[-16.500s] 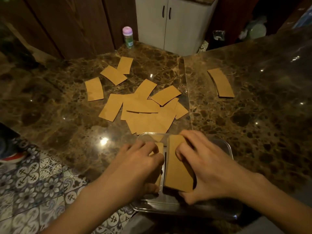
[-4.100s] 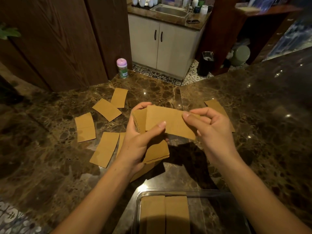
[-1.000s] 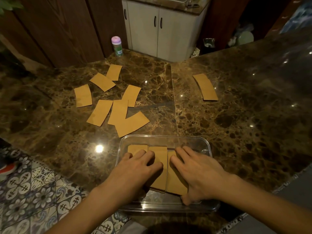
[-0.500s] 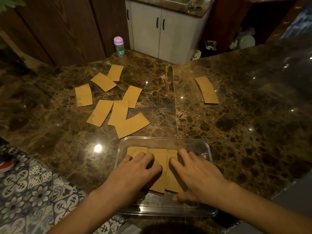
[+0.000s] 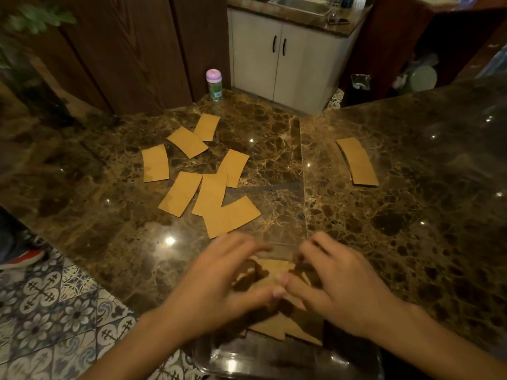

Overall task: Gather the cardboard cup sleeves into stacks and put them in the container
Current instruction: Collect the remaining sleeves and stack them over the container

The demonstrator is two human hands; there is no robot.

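The clear container point(image 5: 247, 363) sits at the counter's near edge, with stacks of brown cardboard sleeves point(image 5: 274, 329) lying flat in it. My left hand point(image 5: 227, 283) and my right hand point(image 5: 334, 286) hover blurred just above those stacks, fingers spread and thumbs nearly meeting, and I see nothing gripped in either. Several loose sleeves point(image 5: 231, 216) lie scattered on the marble beyond my left hand. A small neat stack of sleeves point(image 5: 356, 161) rests apart at the right.
A bottle with a purple cap point(image 5: 213, 85) stands at the counter's far edge. The counter drops off at the left to a patterned tile floor point(image 5: 49, 311), where a red shoe point(image 5: 19, 259) shows. White cabinets point(image 5: 279, 64) stand behind.
Both hands have lifted off the stacks in the container and drawn together, now blurred with motion. The view has tilted up slightly. The loose sleeves have not moved.
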